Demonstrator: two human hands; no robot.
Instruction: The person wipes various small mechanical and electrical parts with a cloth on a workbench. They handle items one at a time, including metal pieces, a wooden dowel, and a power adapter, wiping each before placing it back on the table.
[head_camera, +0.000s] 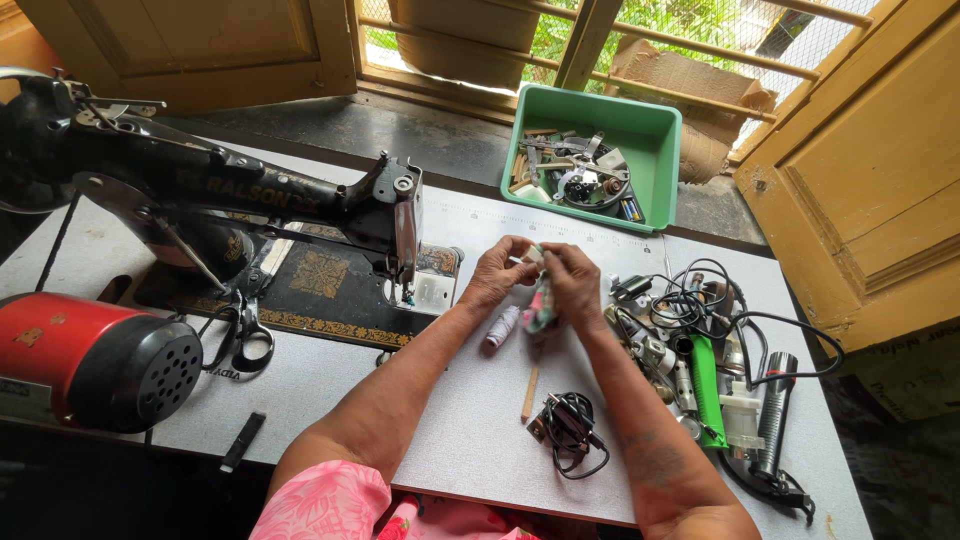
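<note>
Item in hand: a small bundle of patterned cloth (540, 300), held above the grey table (470, 430) between the black sewing machine (250, 200) and the tangle of cables and tools (700, 340); your right hand (574, 283) has its fingers clamped round the bundle's top, and your left hand (497, 270) has its fingertips pinched together on a thin pale piece at the same spot. Adjacent: pale thread spool (503, 325) just under the hands, wooden stick (529, 393), green tray of metal parts (595, 160), scissors (243, 335). Step, as I judge it: you are working something fine into or out of the cloth; steady the bundle and keep the pinch small.
</note>
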